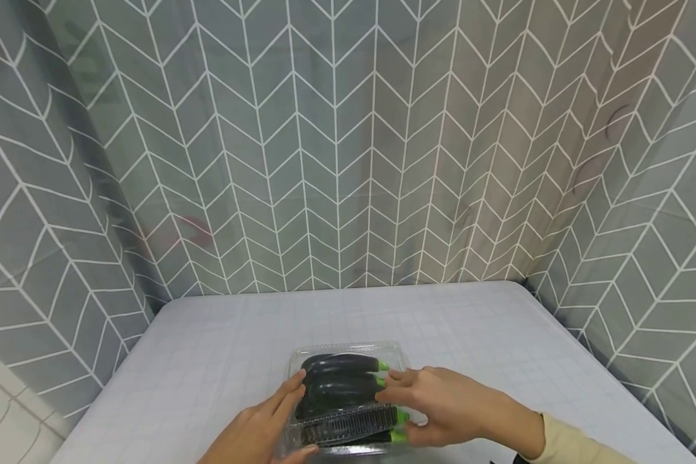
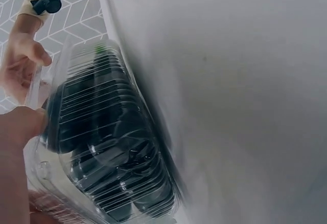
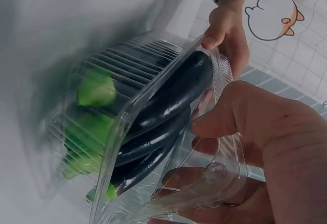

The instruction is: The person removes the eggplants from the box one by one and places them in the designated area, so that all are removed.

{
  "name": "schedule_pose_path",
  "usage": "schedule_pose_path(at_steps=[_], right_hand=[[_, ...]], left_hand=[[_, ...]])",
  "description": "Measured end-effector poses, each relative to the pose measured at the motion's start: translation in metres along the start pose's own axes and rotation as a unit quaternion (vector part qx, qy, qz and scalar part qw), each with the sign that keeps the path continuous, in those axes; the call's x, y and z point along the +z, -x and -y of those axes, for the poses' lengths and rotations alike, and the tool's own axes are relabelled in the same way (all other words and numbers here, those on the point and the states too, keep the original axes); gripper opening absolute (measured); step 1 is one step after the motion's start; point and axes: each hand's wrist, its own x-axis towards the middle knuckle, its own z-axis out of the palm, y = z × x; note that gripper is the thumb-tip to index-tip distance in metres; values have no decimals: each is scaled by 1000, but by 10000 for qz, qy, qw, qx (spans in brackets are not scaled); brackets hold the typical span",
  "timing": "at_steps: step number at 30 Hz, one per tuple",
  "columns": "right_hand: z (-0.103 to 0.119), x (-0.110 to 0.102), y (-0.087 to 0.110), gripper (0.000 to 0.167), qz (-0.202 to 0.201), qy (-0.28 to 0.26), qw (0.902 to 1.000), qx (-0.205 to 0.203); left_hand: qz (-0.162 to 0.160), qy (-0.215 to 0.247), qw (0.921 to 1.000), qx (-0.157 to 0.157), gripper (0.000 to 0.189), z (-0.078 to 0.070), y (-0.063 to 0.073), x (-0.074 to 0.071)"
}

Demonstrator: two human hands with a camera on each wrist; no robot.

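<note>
A clear plastic clamshell container (image 1: 391, 351) lies in front of me on the table, holding several dark, glossy eggplants (image 1: 342, 390) with green caps. Its ribbed side (image 2: 92, 96) faces the left wrist camera. The clear lid (image 3: 214, 170) stands at an angle to the base, partly raised. My left hand (image 1: 258, 422) grips the container's left end, thumb over the edge and fingers partly seen through the plastic. At the green-capped end, my right hand (image 1: 435, 403) holds the lid's edge between thumb and fingers; some of those fingers show through the clear plastic.
A white, faintly checked cloth covers the table (image 1: 238, 335). Behind and on both sides hangs a grey curtain (image 1: 354, 161) with white chevron lines. A cartoon animal drawing (image 3: 273, 14) shows on a tiled-pattern surface in the right wrist view.
</note>
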Motion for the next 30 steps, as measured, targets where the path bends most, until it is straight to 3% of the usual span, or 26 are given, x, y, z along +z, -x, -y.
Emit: schedule_pose_path(at_steps=[5,8,12,17,24,27,30], right_hand=[[3,0,3,45,-18,209,9998,-41],[3,0,4,46,-41,293,9995,-82],[4,1,4,47,-68,315,9994,-125],[5,4,4,47,-191,393,9989,-151],[6,8,3,47,-259,434,9987,-73],[8,8,2,47,-230,417,9989,-40],[8,7,3,47,-202,380,9991,-28]], left_hand=[[-236,-291,9974,619,67,1,0,0],[-321,-447,9957,750,61,-1,1,2],[-370,-412,9970,549,51,-7,4,5],[-707,-247,9962,451,36,-13,5,10],[-993,-345,9942,230,40,-22,4,15],[-1062,-511,9930,106,55,-26,4,15],[-1033,-611,9927,-114,29,-28,5,12]])
